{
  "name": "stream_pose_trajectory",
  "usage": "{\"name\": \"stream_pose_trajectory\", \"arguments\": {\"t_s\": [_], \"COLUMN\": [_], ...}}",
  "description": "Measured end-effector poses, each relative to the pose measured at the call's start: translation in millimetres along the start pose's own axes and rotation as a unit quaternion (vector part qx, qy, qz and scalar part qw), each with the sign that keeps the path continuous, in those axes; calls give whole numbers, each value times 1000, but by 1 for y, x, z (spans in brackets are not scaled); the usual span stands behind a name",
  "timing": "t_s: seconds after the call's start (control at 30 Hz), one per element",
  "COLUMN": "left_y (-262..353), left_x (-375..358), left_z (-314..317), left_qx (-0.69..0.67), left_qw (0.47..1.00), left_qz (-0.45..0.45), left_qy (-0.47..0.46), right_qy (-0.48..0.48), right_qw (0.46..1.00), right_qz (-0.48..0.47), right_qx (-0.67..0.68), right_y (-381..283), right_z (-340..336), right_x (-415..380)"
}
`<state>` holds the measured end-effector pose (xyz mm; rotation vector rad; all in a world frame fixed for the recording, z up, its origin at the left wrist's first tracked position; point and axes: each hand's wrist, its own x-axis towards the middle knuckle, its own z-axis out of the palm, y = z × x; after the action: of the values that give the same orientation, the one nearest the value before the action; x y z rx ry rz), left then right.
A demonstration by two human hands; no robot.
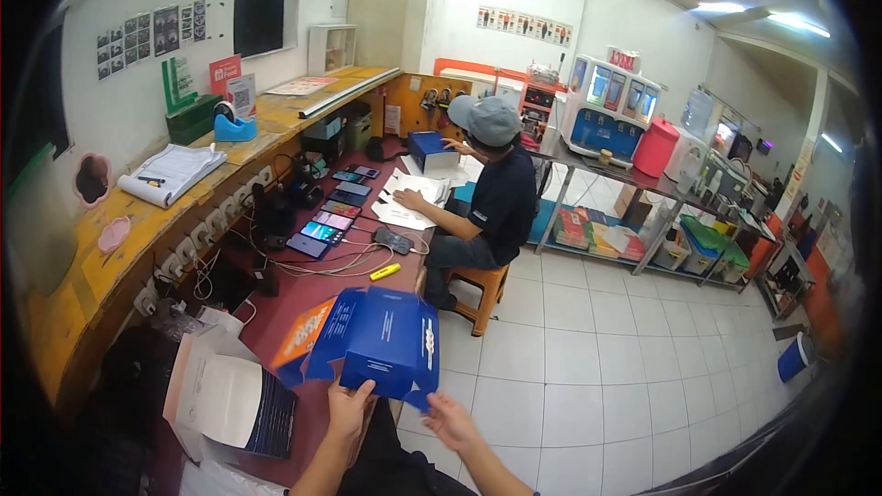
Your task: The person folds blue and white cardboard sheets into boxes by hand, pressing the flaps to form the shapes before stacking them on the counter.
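A blue cardboard box (390,335), partly unfolded with an orange panel on its left side and white print, is held over the near end of the table. My left hand (347,411) grips its lower edge, thumb on top. At the lower right corner, my right hand (450,420) has its fingers closed on a small blue flap. To the left lies an open carton (231,395), white inside with a dark blue printed side. A yellow highlighter (386,271) rests on the table beyond the box.
Several phones (327,228) and tangled white cables lie on the red table (276,289). A seated person in a cap (496,165) works at the far end with another blue box (434,154). A yellow shelf (110,253) with power sockets runs along the left.
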<state>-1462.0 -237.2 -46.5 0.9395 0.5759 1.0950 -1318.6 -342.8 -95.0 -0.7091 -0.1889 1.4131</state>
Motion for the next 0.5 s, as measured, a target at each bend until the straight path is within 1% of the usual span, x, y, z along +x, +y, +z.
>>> {"name": "stream_pose_trajectory", "arguments": {"t_s": [0.03, 0.07, 0.1, 0.13, 0.17, 0.2, 0.23, 0.27, 0.3, 0.33, 0.37, 0.43, 0.47, 0.5], "left_y": [6, 8, 1, -11, -19, -19, -16, -10, -2, 6, -3, -26, -28, -28], "left_x": [-2, -3, -4, -6, -6, -10, -15, -23, -31, -41, -46, -56, -58, -57], "left_z": [2, 3, -1, -9, -12, -7, 5, 21, 36, 45, 50, 50, 48, 45], "left_qx": [59, 117, 115, 178, 239, 280, 277, 202, 127, 221, 221, 171, 197, 199], "left_qw": [998, 992, 992, 983, 968, 957, 958, 978, 991, 975, 975, 976, 967, 967], "left_qz": [26, 52, 50, 2, -46, -4, -5, -14, -26, -2, -6, 124, 137, 132], "left_qy": [-9, -17, -20, -39, -60, -74, -78, -52, -24, -33, -34, -62, -83, -85], "right_qy": [-17, -15, -63, -110, -107, -20, 69, 71, 98, 124, 128, 160, 141, 146], "right_qw": [999, 999, 991, 974, 975, 994, 992, 991, 973, 940, 940, 894, 901, 901], "right_qz": [-18, -22, 3, 27, 22, -43, -107, -111, -190, -265, -263, -411, -411, -409], "right_qx": [42, 42, 119, 195, 195, 97, -3, -4, -90, -176, -176, -82, -11, -9], "right_y": [-19, -35, -49, -59, -64, -67, -66, -59, -48, -37, -25, -1, 4, 1], "right_z": [-2, -4, -5, -2, 10, 25, 35, 38, 40, 43, 52, 73, 81, 82], "right_x": [-4, -10, -18, -24, -29, -36, -41, -40, -39, -37, -36, -37, -41, -41]}}
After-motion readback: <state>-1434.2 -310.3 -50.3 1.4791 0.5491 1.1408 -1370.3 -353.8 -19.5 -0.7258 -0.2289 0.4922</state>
